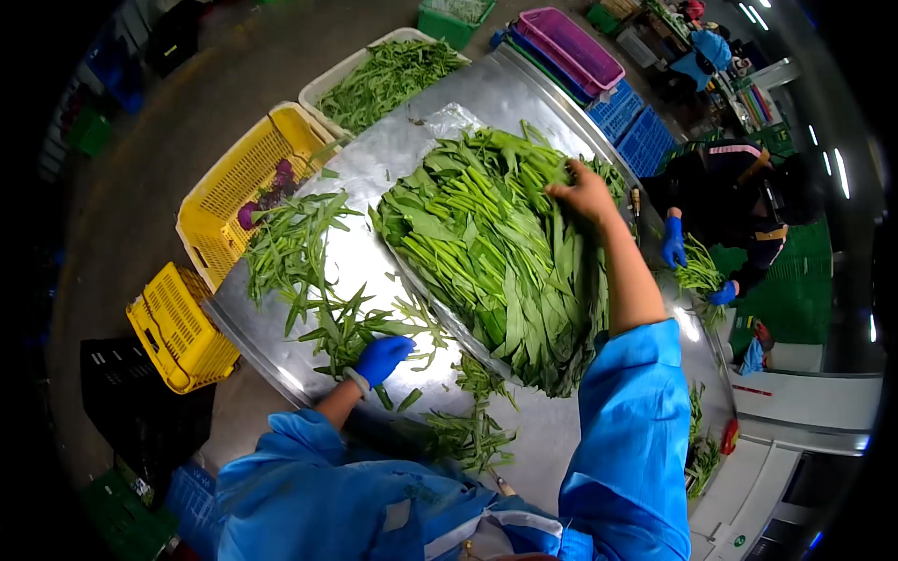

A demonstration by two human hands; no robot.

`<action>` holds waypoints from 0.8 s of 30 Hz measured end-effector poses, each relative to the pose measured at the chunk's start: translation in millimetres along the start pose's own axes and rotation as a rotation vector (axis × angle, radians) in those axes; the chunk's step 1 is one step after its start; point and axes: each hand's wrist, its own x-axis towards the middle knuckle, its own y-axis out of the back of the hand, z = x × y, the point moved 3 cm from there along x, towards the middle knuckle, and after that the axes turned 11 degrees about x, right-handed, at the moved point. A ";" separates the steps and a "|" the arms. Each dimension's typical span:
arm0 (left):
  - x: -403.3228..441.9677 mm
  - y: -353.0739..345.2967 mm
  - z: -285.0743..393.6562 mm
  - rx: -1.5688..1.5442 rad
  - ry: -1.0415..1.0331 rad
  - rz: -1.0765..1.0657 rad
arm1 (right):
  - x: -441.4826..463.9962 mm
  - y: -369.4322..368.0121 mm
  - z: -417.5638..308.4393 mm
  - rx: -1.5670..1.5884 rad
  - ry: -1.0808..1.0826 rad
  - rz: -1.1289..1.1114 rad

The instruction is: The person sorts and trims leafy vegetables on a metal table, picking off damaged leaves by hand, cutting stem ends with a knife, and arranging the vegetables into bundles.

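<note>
A large heap of leafy green vegetables (486,243), long stems and narrow leaves resembling water spinach, lies on the metal table in a plastic-edged bundle. My bare right hand (587,194) rests at the heap's upper right edge, thumb and fingers apart over the stems. In a blue glove, my left hand (383,360) is low over the table, left of the heap, its fingers drawn together. Whatever may be inside them is hidden. Loose leafy sprigs (341,327) lie just beside that glove. More stray greens (472,435) are scattered near my body.
Left of the metal table (360,238) stand a yellow crate (201,210), another yellow crate (182,327) and a white bin of greens (388,79). Stacked purple and blue crates (571,47) are at the far end. A co-worker (739,187) in blue gloves handles greens at right.
</note>
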 end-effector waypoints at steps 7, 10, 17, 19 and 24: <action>15.6 -3.3 -12.6 -0.232 0.219 0.024 | -14.1 -17.5 -12.5 -0.298 0.189 0.179; 18.0 -3.0 -14.8 -0.306 0.252 0.039 | -15.8 -5.1 -27.1 -0.215 0.134 0.163; 17.0 3.4 2.1 -0.283 0.277 0.081 | 15.8 9.5 -59.1 -0.522 0.091 -0.101; 17.9 2.1 -0.5 -0.213 0.253 0.110 | 29.3 2.3 -74.6 -0.492 0.029 -0.039; 17.9 4.1 9.6 -0.186 0.279 0.141 | 81.7 -42.9 -62.3 -0.546 -0.070 -0.174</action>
